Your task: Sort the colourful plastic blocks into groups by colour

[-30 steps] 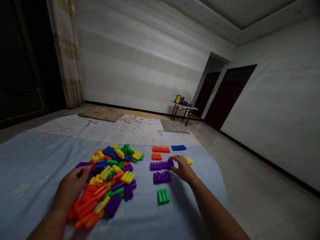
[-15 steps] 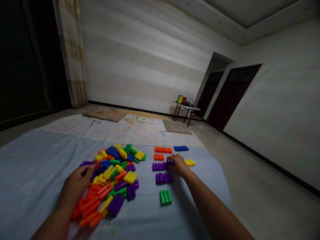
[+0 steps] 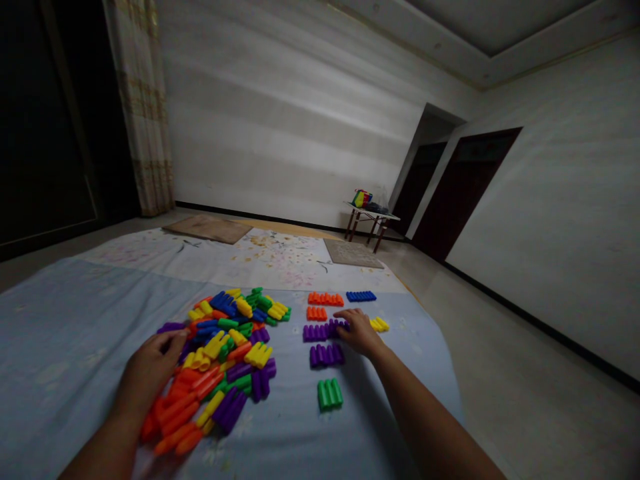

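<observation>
Two holds uncertain: half-curled right hand (image 3: 361, 331) touches longer purple row (image 3: 315, 333), whose ends should sit flush; loosely curled left hand (image 3: 151, 363) lies leftward.

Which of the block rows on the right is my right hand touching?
The farther purple row: your right hand is on its right end. The nearer purple row lies between it and the green row.
</observation>
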Available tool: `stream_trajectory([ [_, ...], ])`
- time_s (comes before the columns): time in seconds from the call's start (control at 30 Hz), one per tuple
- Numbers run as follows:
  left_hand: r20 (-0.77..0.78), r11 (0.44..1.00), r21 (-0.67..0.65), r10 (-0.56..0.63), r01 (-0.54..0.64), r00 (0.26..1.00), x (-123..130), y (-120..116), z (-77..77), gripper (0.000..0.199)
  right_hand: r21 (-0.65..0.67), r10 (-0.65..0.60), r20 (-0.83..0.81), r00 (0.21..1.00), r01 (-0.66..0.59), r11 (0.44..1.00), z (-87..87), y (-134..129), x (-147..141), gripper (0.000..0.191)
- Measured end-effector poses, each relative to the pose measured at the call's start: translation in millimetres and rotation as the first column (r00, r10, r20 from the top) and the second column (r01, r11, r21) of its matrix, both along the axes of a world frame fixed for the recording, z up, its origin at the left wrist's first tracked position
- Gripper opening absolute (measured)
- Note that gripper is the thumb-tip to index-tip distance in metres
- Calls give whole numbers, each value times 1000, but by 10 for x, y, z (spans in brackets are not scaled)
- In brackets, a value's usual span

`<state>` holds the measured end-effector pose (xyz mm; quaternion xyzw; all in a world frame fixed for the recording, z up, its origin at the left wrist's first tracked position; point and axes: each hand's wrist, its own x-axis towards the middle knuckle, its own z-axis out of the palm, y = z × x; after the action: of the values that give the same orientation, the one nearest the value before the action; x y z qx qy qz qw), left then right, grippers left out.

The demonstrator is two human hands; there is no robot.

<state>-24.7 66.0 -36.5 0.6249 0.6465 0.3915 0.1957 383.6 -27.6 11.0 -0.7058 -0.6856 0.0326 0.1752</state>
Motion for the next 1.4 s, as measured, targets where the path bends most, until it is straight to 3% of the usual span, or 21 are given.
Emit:
stream_trajectory([
  [0.33,8,1000,-16,-13,13,1000,12,-13,12,49,-110,66,54,996,-60,992,-33,73,15,35],
  [0.5,37,1000,20,10,-11,999,48,-54,36,45,-9,71,-30,997,-71,997,32,20,-66,36],
  [0.63,54,998,59,9,-12,999,36,-28,-25,43,107,201,-134,970,-188,976,117,-60,-435,31],
  [0.77,45,999,44,16,-18,999,28,-10,-55,44,91,348,-194,917,-336,937,135,-120,-935,32],
  [0.9,49,999,39,10,-12,999,38,-17,-33,43,62,359,-185,915,-354,933,91,-93,-1316,36],
  [1.03,25,999,32,17,-18,1000,27,-19,-16,43,26,338,-138,931,-338,941,41,-10,-1503,40],
  [1.2,23,1000,-21,-22,22,999,1,-7,-7,47,-1,320,-159,934,-324,946,53,-5,-1475,37],
  [1.4,-52,1000,-23,18,-19,999,5,9,26,45,227,290,-256,922,-234,945,72,-267,-989,39],
])
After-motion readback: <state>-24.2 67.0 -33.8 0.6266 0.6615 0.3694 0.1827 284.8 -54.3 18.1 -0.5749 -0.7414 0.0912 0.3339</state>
